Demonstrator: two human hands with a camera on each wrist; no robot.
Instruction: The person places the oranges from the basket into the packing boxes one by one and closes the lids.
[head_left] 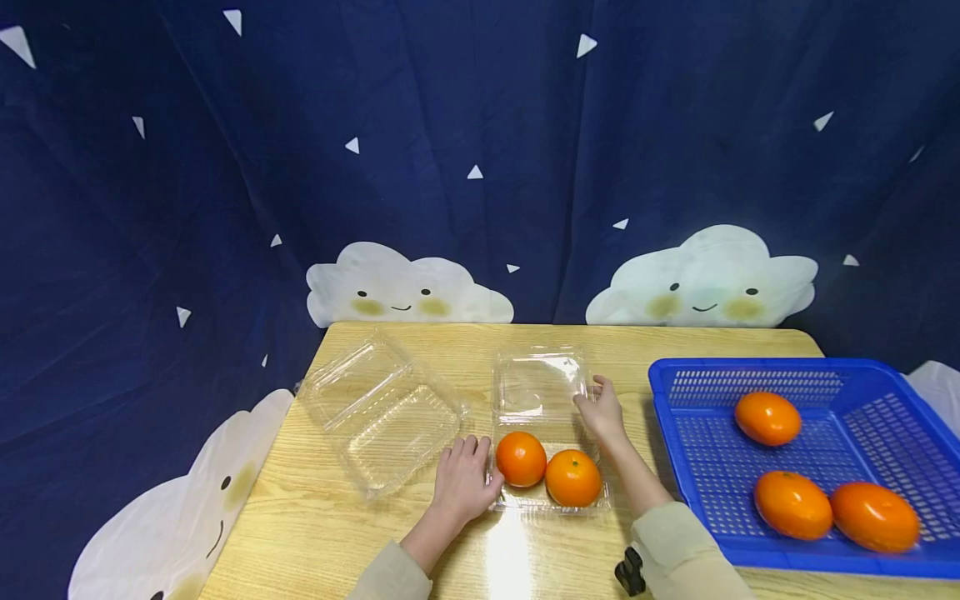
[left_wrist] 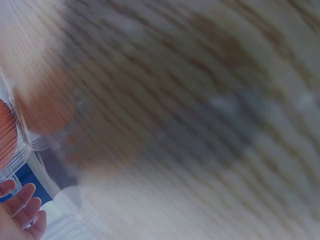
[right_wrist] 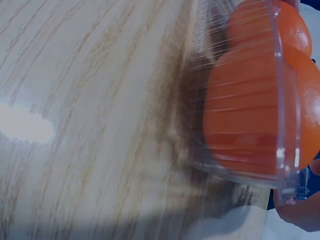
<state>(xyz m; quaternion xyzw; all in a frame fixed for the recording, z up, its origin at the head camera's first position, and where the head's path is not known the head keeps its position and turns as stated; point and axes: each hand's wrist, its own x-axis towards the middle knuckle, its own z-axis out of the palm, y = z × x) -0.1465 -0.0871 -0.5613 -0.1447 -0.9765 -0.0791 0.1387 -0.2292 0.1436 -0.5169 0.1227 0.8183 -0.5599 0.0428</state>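
Observation:
In the head view an open clear plastic clamshell box (head_left: 551, 502) lies on the table with its lid (head_left: 534, 385) folded back, away from the person. Two oranges, one on the left (head_left: 521, 459) and one on the right (head_left: 573, 478), sit side by side in its base. My left hand (head_left: 465, 479) rests against the base's left side, fingers extended; the left wrist view shows its fingers (left_wrist: 22, 207) beside the plastic. My right hand (head_left: 603, 415) pinches the lid's right edge between thumb and fingers. The right wrist view shows the base's ribbed wall (right_wrist: 240, 115) close up.
A second open clear clamshell box (head_left: 390, 417) lies at an angle on the left of the wooden table (head_left: 285, 533). To the right stands a blue plastic basket (head_left: 667, 433) holding three oranges (head_left: 768, 418). A dark blue curtain (head_left: 420, 192) hangs behind.

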